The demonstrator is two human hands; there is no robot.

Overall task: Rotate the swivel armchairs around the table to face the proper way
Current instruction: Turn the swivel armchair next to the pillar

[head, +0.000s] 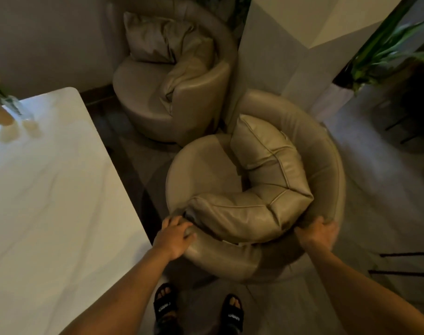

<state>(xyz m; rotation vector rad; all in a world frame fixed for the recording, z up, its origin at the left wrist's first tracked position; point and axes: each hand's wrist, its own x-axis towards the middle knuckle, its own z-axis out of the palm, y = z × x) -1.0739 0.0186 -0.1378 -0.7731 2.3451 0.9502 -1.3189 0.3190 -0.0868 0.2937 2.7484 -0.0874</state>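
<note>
A beige leather swivel armchair (201, 170) stands right in front of me, its open seat turned left toward the white table (48, 189). A curved back cushion (266, 170) lies inside it. My left hand (174, 238) grips the near end of its padded rim. My right hand (317, 233) holds the rim on the right side. A second matching armchair (172, 76) stands farther back near the wall with crumpled cushions in it, its opening toward the left and front.
On the table's far left corner stand a glass vase (10, 105) with a flower and pale candles (2, 117). A white column (290, 44) rises behind the chairs. Potted plants (387, 49) are at right. My sandalled feet (198, 310) are below.
</note>
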